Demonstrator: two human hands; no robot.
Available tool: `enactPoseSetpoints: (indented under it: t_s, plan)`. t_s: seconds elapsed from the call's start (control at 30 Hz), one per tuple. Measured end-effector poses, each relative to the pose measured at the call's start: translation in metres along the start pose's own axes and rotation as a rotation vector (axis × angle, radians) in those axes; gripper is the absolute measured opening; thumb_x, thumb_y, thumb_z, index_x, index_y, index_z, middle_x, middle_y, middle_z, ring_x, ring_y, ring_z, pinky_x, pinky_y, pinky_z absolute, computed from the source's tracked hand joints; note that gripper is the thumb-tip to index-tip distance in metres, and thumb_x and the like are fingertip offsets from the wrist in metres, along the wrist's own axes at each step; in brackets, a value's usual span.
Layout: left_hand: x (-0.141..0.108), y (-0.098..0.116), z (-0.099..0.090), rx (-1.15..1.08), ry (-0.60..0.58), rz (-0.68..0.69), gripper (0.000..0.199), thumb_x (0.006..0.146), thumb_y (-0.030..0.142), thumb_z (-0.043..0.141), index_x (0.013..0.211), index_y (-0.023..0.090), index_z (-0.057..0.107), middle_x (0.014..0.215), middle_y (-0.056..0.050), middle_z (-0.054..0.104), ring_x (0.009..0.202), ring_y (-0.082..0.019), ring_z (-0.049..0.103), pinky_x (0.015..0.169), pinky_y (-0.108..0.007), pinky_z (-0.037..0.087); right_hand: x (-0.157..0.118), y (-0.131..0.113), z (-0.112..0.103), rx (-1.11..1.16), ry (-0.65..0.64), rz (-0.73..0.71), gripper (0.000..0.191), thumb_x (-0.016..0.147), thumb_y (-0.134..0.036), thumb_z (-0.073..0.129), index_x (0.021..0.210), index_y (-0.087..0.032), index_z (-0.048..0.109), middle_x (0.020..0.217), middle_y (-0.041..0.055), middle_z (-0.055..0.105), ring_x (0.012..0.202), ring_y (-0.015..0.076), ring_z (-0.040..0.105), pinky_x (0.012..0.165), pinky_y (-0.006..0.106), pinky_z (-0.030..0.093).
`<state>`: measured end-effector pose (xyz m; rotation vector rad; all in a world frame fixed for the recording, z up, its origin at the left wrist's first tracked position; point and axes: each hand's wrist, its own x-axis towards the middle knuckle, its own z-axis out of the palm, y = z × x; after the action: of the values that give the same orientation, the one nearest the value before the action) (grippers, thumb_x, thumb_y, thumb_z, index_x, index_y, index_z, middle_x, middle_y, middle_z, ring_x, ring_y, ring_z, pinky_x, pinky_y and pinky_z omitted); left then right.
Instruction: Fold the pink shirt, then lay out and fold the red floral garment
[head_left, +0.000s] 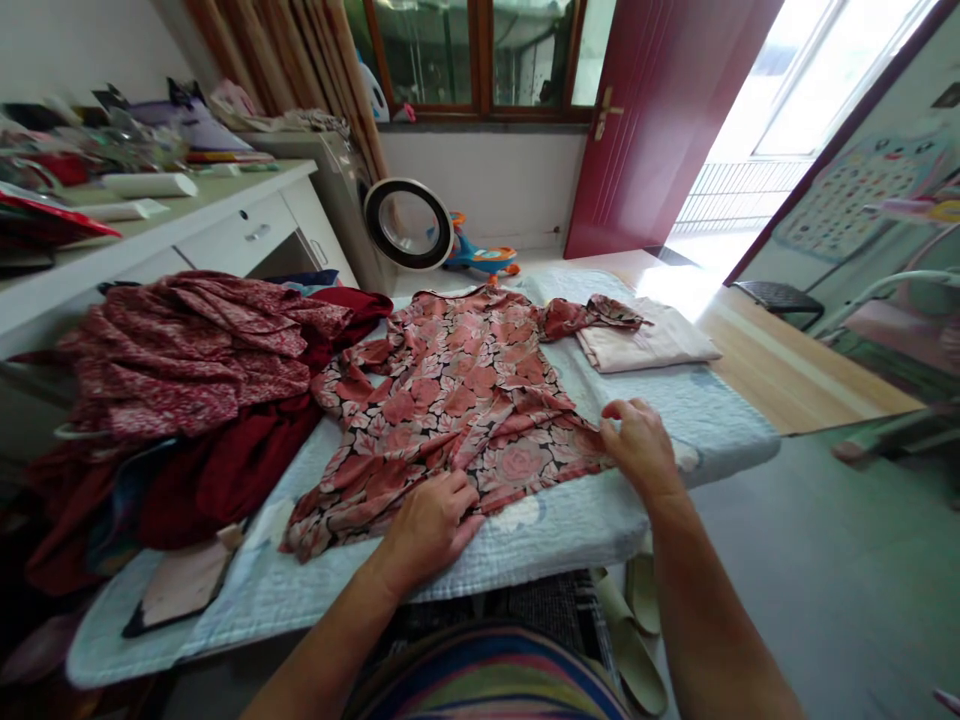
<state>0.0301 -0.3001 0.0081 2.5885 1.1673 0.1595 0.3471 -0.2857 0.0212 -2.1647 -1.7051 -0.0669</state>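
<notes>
A floral blouse [450,380] in rust pink, black and cream lies spread on a padded ironing board [577,520] with a pale blue quilted cover. Its neckline points away from me and its hem is toward me. My left hand [435,515] is at the middle of the near hem, fingers bent down onto the fabric, partly hiding the grip. At the hem's right corner, my right hand [640,442] pinches the cloth between thumb and fingers. The right sleeve reaches across a folded cream garment [649,340]. Creases run through the lower half of the blouse.
Heaped clothes [195,350], patterned and dark red, cover the board's left side. A phone or tablet in a pink case [184,585] lies at the near left. Beyond stand a cluttered white desk [247,225], a washing machine with its round door [409,224] open, and a red door [645,120].
</notes>
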Motion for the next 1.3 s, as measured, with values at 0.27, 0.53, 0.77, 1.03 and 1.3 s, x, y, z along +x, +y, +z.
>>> enactPoseSetpoints:
  t_s: [0.27, 0.53, 0.77, 1.03, 1.3]
  plan:
    - [0.011, -0.003, 0.018, 0.075, 0.092, -0.020, 0.027, 0.098, 0.030, 0.046, 0.081, 0.018, 0.063, 0.086, -0.005, 0.063, 0.084, -0.019, 0.059, 0.077, -0.032, 0.046, 0.037, -0.093, 0.052, 0.143, -0.118, -0.178, 0.022, 0.088, -0.037, 0.058, 0.101, -0.021, 0.066, 0.109, 0.0081, 0.059, 0.092, 0.0190, 0.058, 0.076, 0.027, 0.041]
    - [0.008, 0.004, 0.022, 0.036, 0.361, -0.148, 0.044, 0.083, 0.026, 0.067, 0.124, 0.021, 0.053, 0.135, -0.012, 0.049, 0.125, -0.030, 0.043, 0.105, -0.047, 0.037, 0.059, -0.073, 0.054, 0.200, -0.210, -0.164, 0.025, 0.086, -0.015, 0.047, 0.092, -0.020, 0.070, 0.101, 0.0070, 0.064, 0.090, 0.0177, 0.059, 0.079, 0.026, 0.042]
    - [0.011, -0.008, 0.032, -0.010, 0.380, -0.229, 0.079, 0.078, 0.032, 0.072, 0.145, 0.020, 0.033, 0.141, -0.014, 0.045, 0.130, -0.033, 0.039, 0.108, -0.050, 0.032, 0.043, 0.003, 0.002, 0.343, -0.198, -0.238, 0.028, 0.074, -0.009, 0.043, 0.080, -0.019, 0.069, 0.084, 0.0027, 0.066, 0.079, 0.0154, 0.059, 0.078, 0.025, 0.042]
    - [0.011, 0.003, 0.018, -0.014, 0.127, -0.097, 0.014, 0.089, 0.019, 0.058, 0.100, 0.022, 0.065, 0.102, -0.005, 0.062, 0.097, -0.023, 0.054, 0.085, -0.037, 0.042, 0.011, 0.034, -0.023, 0.198, -0.510, -0.321, 0.025, 0.074, -0.009, 0.048, 0.082, -0.019, 0.069, 0.085, 0.0032, 0.066, 0.082, 0.0166, 0.060, 0.077, 0.025, 0.042]
    - [0.013, 0.005, 0.016, 0.009, 0.055, -0.077, 0.012, 0.087, 0.014, 0.056, 0.095, 0.022, 0.062, 0.097, -0.004, 0.061, 0.092, -0.021, 0.057, 0.081, -0.033, 0.044, 0.001, 0.026, -0.019, -0.127, -0.375, -0.264, 0.029, 0.076, -0.011, 0.055, 0.102, -0.017, 0.067, 0.105, 0.0109, 0.056, 0.098, 0.0222, 0.054, 0.085, 0.029, 0.040]
